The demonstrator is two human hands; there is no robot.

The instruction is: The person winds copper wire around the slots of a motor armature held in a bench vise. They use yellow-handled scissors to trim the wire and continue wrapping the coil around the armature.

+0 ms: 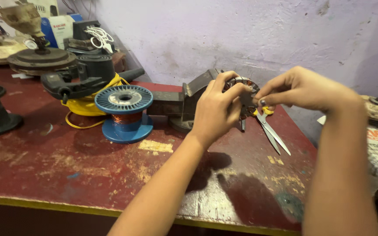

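While our left hand [217, 109] wraps the stiff, weighty-looking motor stator [246, 94] by its rim above the worktop [110, 175], our right hand [302, 89] pinches its edge, scissors [273, 133] lying just beneath.

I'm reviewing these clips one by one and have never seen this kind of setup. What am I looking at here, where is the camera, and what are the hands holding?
There is no machine: a person works with bare hands, filmed by a camera on their head looking down. The left hand and right hand together hold a round metal motor core with copper windings above a worn red workbench. On the bench lie a blue spool of copper wire, scissors with yellow handles, a grey bench vise and a black power tool on a yellow cable.
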